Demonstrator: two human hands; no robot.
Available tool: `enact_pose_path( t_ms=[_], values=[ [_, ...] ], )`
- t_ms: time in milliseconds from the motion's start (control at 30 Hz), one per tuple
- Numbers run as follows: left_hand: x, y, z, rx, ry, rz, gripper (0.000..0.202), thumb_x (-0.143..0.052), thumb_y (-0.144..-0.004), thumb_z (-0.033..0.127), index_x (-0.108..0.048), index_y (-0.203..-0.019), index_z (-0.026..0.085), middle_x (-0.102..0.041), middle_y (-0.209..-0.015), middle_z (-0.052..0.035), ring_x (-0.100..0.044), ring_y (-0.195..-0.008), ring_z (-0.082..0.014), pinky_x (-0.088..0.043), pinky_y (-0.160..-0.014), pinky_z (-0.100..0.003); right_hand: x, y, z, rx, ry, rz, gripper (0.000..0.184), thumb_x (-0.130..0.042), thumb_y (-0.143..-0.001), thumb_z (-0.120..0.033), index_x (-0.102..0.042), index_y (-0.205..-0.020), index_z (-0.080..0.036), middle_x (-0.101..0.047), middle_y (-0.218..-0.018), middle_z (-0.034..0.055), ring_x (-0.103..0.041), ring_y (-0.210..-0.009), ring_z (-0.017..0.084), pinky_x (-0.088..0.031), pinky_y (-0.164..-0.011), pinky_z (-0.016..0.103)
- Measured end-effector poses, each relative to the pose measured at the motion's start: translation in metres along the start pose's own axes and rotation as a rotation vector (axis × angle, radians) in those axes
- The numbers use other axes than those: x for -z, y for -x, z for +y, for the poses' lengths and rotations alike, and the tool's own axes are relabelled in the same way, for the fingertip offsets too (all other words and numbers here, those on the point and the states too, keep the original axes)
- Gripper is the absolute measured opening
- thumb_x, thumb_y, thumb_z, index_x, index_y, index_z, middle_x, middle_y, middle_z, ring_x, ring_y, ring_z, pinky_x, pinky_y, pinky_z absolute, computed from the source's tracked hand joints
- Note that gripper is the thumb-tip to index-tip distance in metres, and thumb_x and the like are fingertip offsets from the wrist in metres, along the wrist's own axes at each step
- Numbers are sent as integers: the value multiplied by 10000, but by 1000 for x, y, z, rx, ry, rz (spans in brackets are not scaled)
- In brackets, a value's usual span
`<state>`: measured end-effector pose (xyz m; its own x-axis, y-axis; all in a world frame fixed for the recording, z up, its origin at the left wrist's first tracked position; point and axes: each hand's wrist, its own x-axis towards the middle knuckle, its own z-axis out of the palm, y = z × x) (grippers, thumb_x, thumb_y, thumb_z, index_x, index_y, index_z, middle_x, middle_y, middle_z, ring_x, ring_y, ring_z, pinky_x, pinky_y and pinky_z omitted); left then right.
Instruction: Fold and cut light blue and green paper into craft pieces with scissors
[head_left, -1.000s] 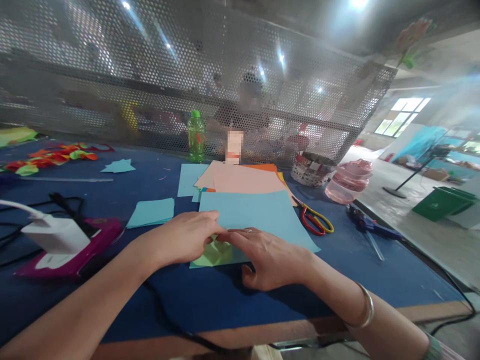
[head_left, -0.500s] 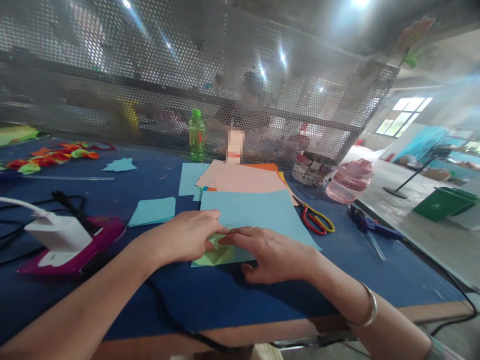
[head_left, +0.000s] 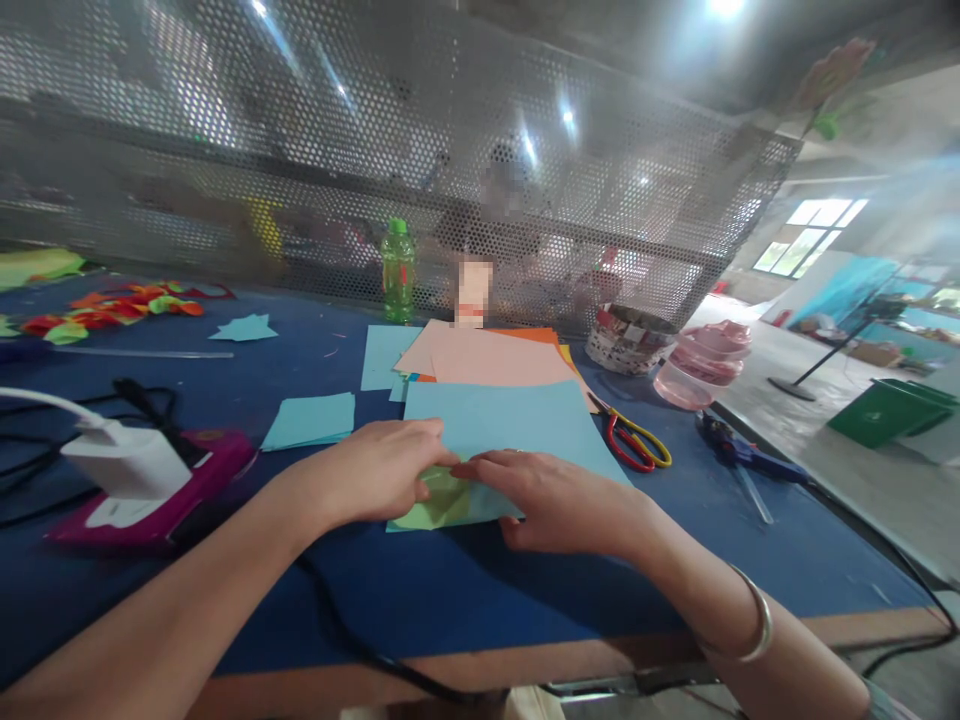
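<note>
A small folded piece of light green paper (head_left: pixel 437 503) lies on a large light blue sheet (head_left: pixel 517 425) near the front of the blue table (head_left: pixel 525 590). My left hand (head_left: pixel 375 470) comes in from the left, its fingers curled and pressing down on the green paper's top edge. My right hand (head_left: pixel 559 500) meets it from the right, fingers together and pinching the same piece. A silver bangle (head_left: pixel 754 625) is on my right wrist. Most of the green paper is hidden under both hands.
Pink and orange sheets (head_left: pixel 487 358) are stacked behind the blue one, small blue squares (head_left: pixel 311 420) to the left. Scissors (head_left: pixel 634 443), a glue gun (head_left: pixel 731 450), a pink container (head_left: pixel 697 365), a green bottle (head_left: pixel 397 270), and a white charger on a magenta device (head_left: pixel 142 475) surround them. Perforated metal screen behind.
My right hand has slid slightly left and forward over the green paper, lifting its palm. The left hand has barely moved.
</note>
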<state>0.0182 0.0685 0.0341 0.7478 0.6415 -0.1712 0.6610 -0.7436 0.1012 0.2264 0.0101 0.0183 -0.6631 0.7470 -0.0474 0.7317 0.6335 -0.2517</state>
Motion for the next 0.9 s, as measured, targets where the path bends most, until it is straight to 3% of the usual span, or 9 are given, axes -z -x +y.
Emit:
enact_pose_path(
  t_ms=[133,467,767,900],
  values=[
    [-1,0,0,1,-6,2,384,-574,-761,178,-661,-1108,317,-582,-929,-38,-618,-841,-220,-413,-658,-278,0,1,0,-8,37,0,614,-467,-736,-48,-440,-1332,-192,-614,-1111,88,-596,-1001,210,-458,-798,310],
    [-5,-2,-6,-5,11,5,395,-567,-745,202,-654,-1114,311,-558,-930,-43,-607,-828,-220,-413,-662,-287,-6,1,9,-28,116,86,731,-476,-701,-58,-323,-1410,-157,-554,-1259,126,-561,-1098,252,-460,-881,376],
    [-4,-2,-10,-51,96,-26,310,-507,-749,181,-667,-997,276,-563,-928,-37,-599,-831,-215,-420,-692,-295,-13,-10,5,11,201,174,385,-537,-823,-120,-487,-1204,-155,-620,-1096,106,-579,-1032,234,-435,-868,355],
    [-5,-2,-13,-77,141,-11,264,-496,-749,170,-659,-949,225,-589,-1015,-53,-599,-900,-213,-433,-782,-293,-16,-13,3,-33,214,185,401,-550,-822,-134,-439,-1207,-149,-641,-1034,103,-606,-939,234,-434,-791,329]
  ],
)
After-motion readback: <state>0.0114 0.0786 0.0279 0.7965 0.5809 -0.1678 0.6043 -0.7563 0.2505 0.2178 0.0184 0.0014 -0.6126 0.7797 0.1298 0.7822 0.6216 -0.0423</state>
